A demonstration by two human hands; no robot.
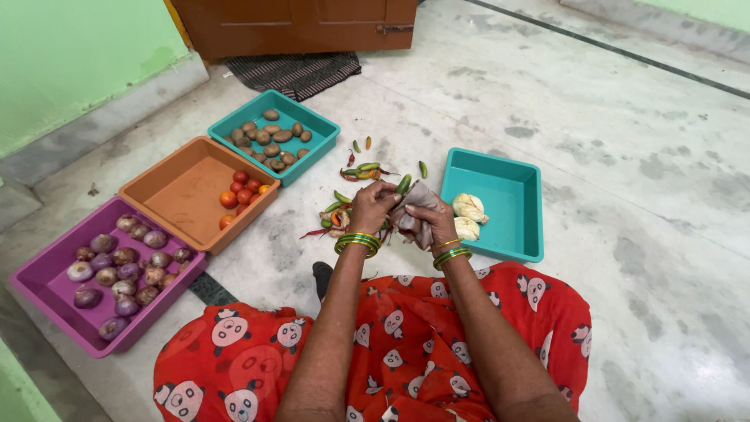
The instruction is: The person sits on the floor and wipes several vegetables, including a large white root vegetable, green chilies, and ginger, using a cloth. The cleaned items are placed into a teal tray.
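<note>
The person is sitting on the floor (625, 234). Both hands are holding a grey cloth (416, 215) over the chilli pile (344, 215): the left hand (371, 207) is closing its fingers on a green chilli (403, 184) at the cloth's top edge, and the right hand (437, 223) is gripping the cloth from below, just beside the right teal tray (500, 195).

A pale grey stone floor (594, 117), mottled with darker smudges, fills most of the view, and a thin dark line crosses it at the upper right. A light green wall (70, 55) with a grey skirting stands at the left. At the top a brown wooden door (297, 23) meets a dark striped doormat (295, 72). The light is soft and even.
</note>
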